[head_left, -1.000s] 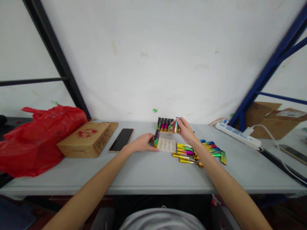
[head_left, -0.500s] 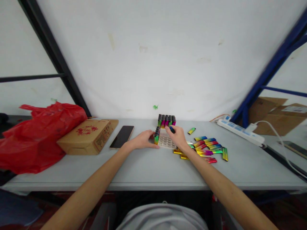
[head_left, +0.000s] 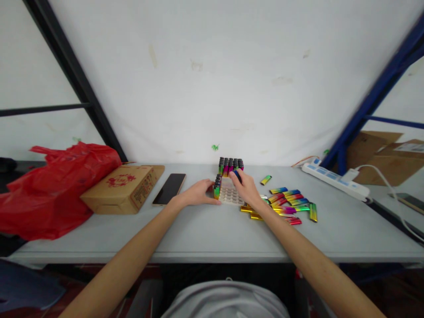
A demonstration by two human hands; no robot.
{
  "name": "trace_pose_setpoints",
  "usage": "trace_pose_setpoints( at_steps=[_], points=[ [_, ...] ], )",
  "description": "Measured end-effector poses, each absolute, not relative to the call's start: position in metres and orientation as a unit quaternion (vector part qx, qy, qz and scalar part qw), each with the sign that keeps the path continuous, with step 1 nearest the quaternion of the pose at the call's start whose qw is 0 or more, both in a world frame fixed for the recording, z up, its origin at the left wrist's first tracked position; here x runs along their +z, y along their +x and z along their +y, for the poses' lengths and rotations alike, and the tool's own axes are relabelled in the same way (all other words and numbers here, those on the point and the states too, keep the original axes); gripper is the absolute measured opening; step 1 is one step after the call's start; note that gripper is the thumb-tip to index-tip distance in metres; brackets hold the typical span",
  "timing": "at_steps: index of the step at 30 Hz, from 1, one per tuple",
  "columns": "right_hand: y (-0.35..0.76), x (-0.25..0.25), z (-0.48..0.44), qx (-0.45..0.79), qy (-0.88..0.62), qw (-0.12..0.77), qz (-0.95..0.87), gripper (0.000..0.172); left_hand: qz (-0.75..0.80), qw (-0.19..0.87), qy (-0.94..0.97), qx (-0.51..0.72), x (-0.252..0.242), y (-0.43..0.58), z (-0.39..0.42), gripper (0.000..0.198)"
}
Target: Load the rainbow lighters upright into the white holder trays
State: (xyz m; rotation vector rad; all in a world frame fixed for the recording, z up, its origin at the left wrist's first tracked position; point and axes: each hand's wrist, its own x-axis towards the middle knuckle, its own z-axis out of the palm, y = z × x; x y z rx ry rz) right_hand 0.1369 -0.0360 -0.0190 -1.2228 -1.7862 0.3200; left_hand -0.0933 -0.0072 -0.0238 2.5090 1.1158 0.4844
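Note:
A white tray (head_left: 231, 197) with rows of round holes lies on the grey table, and a row of upright lighters (head_left: 217, 187) stands at its left side. My left hand (head_left: 199, 193) is at that side, thumb and fingers apart around the tray's left end. Over the tray's right part, my right hand (head_left: 245, 186) is closed on a dark-topped lighter (head_left: 237, 175), mostly hidden by the fingers. Behind the tray stands a block of upright lighters (head_left: 231, 165) with black tops. Many shiny coloured lighters (head_left: 285, 201) lie loose to the right, partly under my right forearm.
On the left are a red plastic bag (head_left: 59, 185), a cardboard box (head_left: 122, 187) and a phone (head_left: 170, 189). A single lighter (head_left: 266, 179) lies at the back right. Farther right are a white power strip (head_left: 336, 180), a cable and another phone (head_left: 410, 202).
The view has shifted slightly. My right hand has tilted a little over the tray, still holding the lighter. My left hand has stayed beside the tray.

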Motion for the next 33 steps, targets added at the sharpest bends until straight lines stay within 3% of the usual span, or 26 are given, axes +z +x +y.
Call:
trace_pose_setpoints(
  at_steps=[7, 12, 26, 33],
  points=[
    [0.139, -0.027, -0.028, 0.055, -0.454, 0.402, -0.793, 0.043, 0.388, 0.162, 0.892, 0.166, -0.023, -0.093, -0.007, 0.071],
    [0.141, -0.031, -0.025, 0.076, -0.477, 0.380, -0.789, 0.044, 0.389, 0.154, 0.894, 0.160, -0.021, -0.093, -0.008, 0.069],
    [0.139, -0.040, -0.015, 0.078, -0.444, 0.283, -0.846, 0.006, 0.386, 0.160, 0.893, 0.167, -0.023, -0.093, -0.007, 0.066],
    [0.143, -0.037, -0.017, 0.063, -0.442, 0.257, -0.857, 0.006, 0.389, 0.168, 0.890, 0.168, -0.022, -0.093, -0.007, 0.066]
  ],
)
